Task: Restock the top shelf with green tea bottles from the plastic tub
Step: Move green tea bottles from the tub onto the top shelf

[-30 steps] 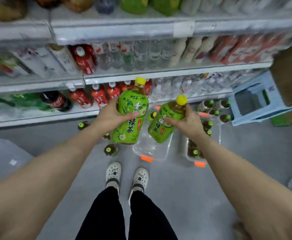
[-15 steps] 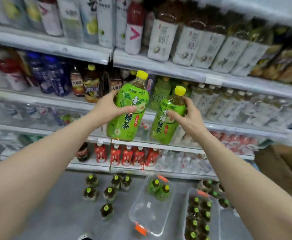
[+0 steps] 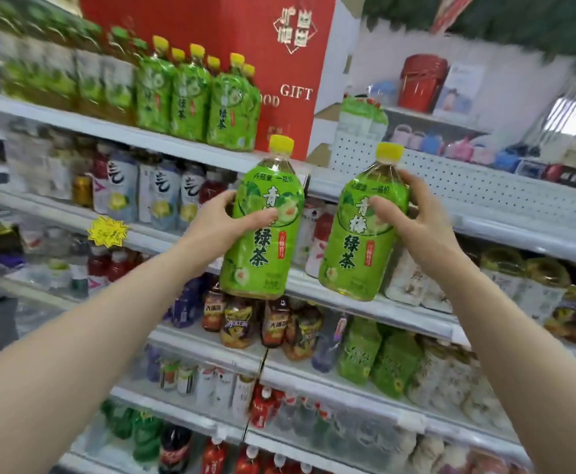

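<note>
I hold two green tea bottles with yellow caps upright in front of the shelving. My left hand (image 3: 221, 222) grips the left bottle (image 3: 262, 248) around its upper body. My right hand (image 3: 413, 217) grips the right bottle (image 3: 355, 254) near its shoulder. Both bottles hang below the top shelf (image 3: 115, 131), where a row of matching green tea bottles (image 3: 197, 100) stands with several more behind. The plastic tub is out of view.
A big red gift carton (image 3: 255, 49) stands on the top shelf right of the green tea row. Lower shelves are packed with other drinks. A white pegboard shelf (image 3: 478, 186) with small goods runs to the right.
Both hands have lifted the bottles higher and my view has tilted up from the floor and tubs to the top shelf. The bottles are now farther apart.
</note>
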The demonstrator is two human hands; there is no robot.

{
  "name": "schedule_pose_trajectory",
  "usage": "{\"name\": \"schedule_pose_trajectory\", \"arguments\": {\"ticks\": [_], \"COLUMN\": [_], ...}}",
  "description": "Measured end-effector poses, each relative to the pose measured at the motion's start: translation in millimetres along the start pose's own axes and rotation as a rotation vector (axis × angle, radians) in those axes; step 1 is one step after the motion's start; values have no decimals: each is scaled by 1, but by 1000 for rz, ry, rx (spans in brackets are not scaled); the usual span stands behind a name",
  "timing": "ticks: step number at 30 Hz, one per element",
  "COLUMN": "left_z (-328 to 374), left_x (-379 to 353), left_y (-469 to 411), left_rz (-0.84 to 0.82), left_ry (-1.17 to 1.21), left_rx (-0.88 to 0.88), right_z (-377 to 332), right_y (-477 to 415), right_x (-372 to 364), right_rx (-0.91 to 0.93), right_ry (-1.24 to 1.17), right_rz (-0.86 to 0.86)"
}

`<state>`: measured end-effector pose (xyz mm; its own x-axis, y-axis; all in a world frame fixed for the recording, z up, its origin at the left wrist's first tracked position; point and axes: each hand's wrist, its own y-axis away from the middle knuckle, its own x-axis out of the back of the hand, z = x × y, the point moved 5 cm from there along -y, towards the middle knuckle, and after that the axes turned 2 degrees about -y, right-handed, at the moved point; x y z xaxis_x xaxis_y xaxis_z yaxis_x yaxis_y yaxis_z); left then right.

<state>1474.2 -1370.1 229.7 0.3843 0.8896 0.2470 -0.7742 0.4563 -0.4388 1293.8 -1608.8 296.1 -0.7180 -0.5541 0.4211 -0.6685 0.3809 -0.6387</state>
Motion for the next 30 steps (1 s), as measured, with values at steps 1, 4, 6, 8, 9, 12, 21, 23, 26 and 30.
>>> {"name": "schedule_pose_trajectory", "arguments": {"ticks": [1,4,6,8,9,12,21,23,26,30], "left_z": [3,12,16,19,18,17,4,-2,-7,-13], "left_x": [11,44,67,87,97,123,157,159,161,161], "left_y": [-12,-50,-77,-102,-116,-152,-223,-236,-253,-267], "left_rz": [24,75,129,168,181,179,175,169,158,139], "left_ry": [1,15,-8,-22,-20,-9,-1,16,24,44], "left_rx": [-9,-29,-68,-111,-130,-146,-214,-206,-185,-169], "right_z": [-11,-41,-55,-65,-69,-75,-41,-29,-15,-11], "right_y": [-16,-68,-105,-140,-158,-203,-302,-313,-320,-322], "right_x": [-5,-22,-36,-54,-64,-94,-174,-187,-197,-198], "right_rx": [15,82,111,122,126,138,41,7,10,18], "right_ry": [-20,-56,-93,-107,-104,-83,-34,-30,-16,103], "right_rz": [6,76,115,112,101,85,60,36,44,62]}}
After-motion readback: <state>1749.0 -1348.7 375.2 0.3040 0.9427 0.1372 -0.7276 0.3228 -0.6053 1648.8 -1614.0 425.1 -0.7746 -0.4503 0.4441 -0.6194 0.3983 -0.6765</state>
